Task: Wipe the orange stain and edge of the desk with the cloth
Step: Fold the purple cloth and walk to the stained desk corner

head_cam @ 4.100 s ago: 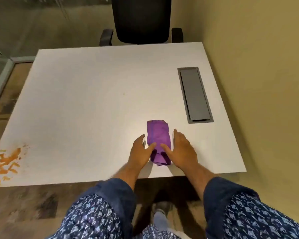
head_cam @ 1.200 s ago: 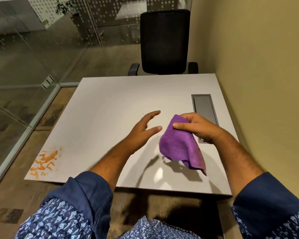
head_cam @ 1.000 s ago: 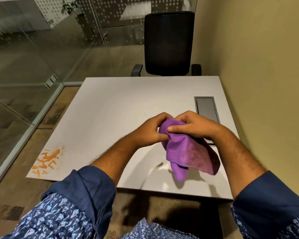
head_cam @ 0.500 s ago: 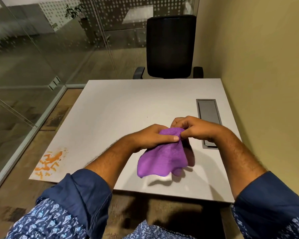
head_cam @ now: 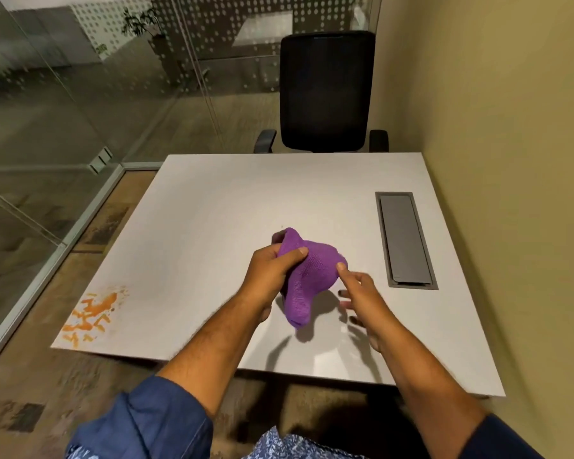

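The purple cloth (head_cam: 307,279) hangs bunched above the middle of the white desk (head_cam: 212,220). My left hand (head_cam: 272,276) grips its upper part, thumb pressed across the fabric. My right hand (head_cam: 358,293) is just to the right of the cloth with relaxed, spread fingers; one fingertip is at the cloth's edge and it holds nothing. The orange stain (head_cam: 93,309) is smeared over the desk's near-left corner, reaching the front edge, well to the left of both hands.
A grey cable hatch (head_cam: 405,240) is set into the desk's right side. A black office chair (head_cam: 325,91) stands behind the far edge. A yellow wall (head_cam: 511,160) runs along the right and a glass partition (head_cam: 63,111) along the left.
The cloth passed from my right hand into my left hand. My right hand let go and drew back, fingers spread. The cloth is now bunched rather than hanging flat.
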`<action>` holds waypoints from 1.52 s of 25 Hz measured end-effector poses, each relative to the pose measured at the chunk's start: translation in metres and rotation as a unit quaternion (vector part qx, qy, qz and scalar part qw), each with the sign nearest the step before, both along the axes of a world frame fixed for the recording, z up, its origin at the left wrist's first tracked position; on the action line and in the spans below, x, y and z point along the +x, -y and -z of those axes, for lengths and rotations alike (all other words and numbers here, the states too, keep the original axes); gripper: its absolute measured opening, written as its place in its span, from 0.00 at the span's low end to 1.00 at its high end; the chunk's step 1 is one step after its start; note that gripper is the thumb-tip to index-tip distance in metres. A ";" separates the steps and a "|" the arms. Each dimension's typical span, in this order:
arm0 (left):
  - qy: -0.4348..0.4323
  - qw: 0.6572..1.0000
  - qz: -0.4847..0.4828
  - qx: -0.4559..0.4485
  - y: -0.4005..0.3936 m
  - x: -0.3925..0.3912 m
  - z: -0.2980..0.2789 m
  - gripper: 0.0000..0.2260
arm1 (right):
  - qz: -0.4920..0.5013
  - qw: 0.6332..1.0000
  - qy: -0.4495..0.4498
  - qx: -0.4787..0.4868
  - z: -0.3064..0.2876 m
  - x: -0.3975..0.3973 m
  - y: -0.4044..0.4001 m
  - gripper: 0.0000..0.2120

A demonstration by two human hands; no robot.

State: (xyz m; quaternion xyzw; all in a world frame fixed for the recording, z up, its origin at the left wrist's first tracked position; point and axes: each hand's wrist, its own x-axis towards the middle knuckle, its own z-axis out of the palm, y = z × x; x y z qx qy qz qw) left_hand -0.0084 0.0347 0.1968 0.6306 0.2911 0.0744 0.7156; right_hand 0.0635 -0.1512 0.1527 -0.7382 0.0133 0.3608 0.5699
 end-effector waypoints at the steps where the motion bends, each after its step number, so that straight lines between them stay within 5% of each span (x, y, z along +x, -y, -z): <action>1: 0.016 1.000 -0.007 -0.003 0.003 -0.003 0.002 0.09 | -0.005 0.999 -0.043 0.034 0.002 -0.002 -0.004 0.27; 6: 0.098 0.995 -0.013 -0.010 0.010 -0.026 0.006 0.11 | 0.076 0.978 0.001 0.194 0.004 0.005 -0.022 0.30; 11: 0.129 0.990 -0.031 0.039 -0.004 -0.049 -0.001 0.16 | 0.069 0.978 0.049 0.191 -0.011 -0.004 -0.042 0.09; 14: 0.128 0.989 -0.053 0.060 -0.021 -0.067 -0.005 0.21 | 0.074 0.977 0.049 0.194 -0.024 -0.020 -0.059 0.09; 17: 0.120 0.988 -0.095 0.024 -0.043 -0.093 -0.008 0.14 | 0.091 0.982 0.040 0.158 -0.033 -0.044 -0.085 0.17; 21: 0.073 0.977 -0.189 -0.067 -0.082 -0.132 -0.013 0.14 | 0.027 0.985 -0.055 0.164 -0.039 -0.081 -0.127 0.03; 27: 0.076 0.961 -0.247 -0.095 -0.161 -0.217 -0.007 0.11 | -0.063 0.971 -0.147 0.176 -0.030 -0.151 -0.201 0.10; 31: 0.085 0.952 -0.270 -0.113 -0.213 -0.271 -0.002 0.09 | -0.072 0.975 -0.044 0.206 -0.027 -0.185 -0.237 0.16; 35: 0.080 0.971 -0.201 -0.099 -0.238 -0.314 0.007 0.33 | -0.108 0.960 0.016 0.257 -0.037 -0.207 -0.266 0.26; 38: 0.088 0.971 -0.200 -0.098 -0.251 -0.339 0.014 0.31 | -0.117 0.965 0.100 0.213 -0.046 -0.227 -0.288 0.29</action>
